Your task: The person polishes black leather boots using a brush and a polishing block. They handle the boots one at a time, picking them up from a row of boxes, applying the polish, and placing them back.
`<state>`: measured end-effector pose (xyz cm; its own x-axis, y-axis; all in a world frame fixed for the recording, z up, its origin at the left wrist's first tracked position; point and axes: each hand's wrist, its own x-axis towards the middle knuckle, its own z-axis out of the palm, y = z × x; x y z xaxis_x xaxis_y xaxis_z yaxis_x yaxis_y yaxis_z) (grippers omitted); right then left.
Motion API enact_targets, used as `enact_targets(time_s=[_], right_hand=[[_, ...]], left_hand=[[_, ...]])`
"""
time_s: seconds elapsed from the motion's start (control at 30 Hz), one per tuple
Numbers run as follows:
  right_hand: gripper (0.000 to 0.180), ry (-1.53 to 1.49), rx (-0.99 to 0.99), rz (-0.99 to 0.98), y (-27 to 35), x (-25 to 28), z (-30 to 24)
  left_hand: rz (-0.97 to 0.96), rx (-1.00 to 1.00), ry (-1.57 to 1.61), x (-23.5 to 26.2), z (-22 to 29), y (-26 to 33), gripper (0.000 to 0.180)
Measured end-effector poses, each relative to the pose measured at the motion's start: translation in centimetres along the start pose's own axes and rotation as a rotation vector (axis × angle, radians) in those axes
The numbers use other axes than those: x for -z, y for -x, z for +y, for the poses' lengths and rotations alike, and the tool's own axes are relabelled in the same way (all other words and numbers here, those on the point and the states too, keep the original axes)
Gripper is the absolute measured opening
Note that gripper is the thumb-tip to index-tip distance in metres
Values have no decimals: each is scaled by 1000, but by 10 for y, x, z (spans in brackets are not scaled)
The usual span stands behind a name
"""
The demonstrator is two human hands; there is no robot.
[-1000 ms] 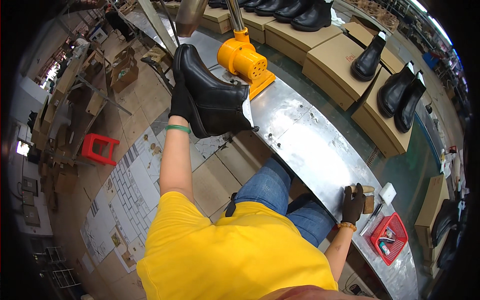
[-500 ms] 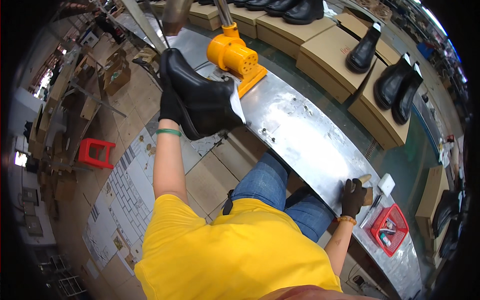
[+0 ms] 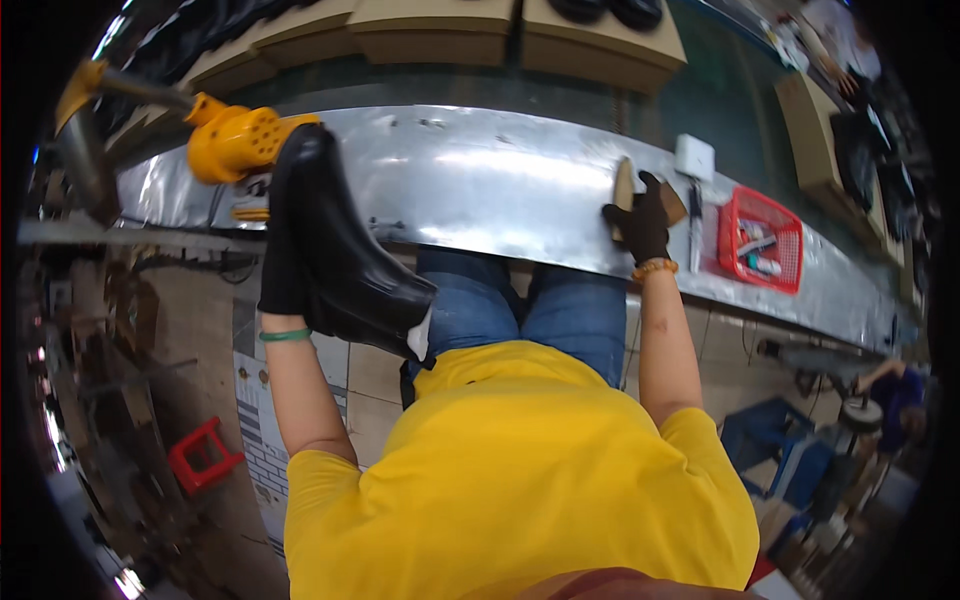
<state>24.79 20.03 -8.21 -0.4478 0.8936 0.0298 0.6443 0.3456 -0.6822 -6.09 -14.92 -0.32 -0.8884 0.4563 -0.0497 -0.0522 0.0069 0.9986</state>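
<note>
My left hand (image 3: pixel 284 265), in a black glove, grips a black leather ankle boot (image 3: pixel 345 240) from its sole side. The boot is held up over the near edge of the metal table, its toe pointing away and its opening, with a white lining edge, toward my body. My right hand (image 3: pixel 645 220), in a dark glove, is on the table with thumb and forefinger spread. Next to its thumb lies a long tan piece (image 3: pixel 624 185). A brown block (image 3: pixel 671 204) shows at its other side; whether the fingers touch it is hard to see.
A yellow machine fixture (image 3: pixel 235 140) stands at the table's left end. Right of my right hand are a white box-shaped thing (image 3: pixel 695 157) and a red basket (image 3: pixel 762 242) with small items. Cardboard boxes (image 3: pixel 430 30) line the far side. A red stool (image 3: pixel 205 455) stands lower left.
My view has turned to the right. The boot has come nearer my body and points more away from me. My right hand's thumb and forefinger have spread apart beside the tan piece.
</note>
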Motion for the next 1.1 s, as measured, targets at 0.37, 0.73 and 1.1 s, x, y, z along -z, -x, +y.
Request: enact_targets(time_s=[0.37, 0.73, 1.1], right_hand=[[21, -1272, -174, -1, 9, 28, 1], [19, -1936, -221, 183, -48, 13, -24], [41, -2019, -359, 79, -58, 9, -40]], left_hand=[[-973, 653, -294, -226, -3, -61, 48], [-1286, 397, -839, -271, -22, -83, 48], [-1255, 381, -533, -258, -33, -82, 38]])
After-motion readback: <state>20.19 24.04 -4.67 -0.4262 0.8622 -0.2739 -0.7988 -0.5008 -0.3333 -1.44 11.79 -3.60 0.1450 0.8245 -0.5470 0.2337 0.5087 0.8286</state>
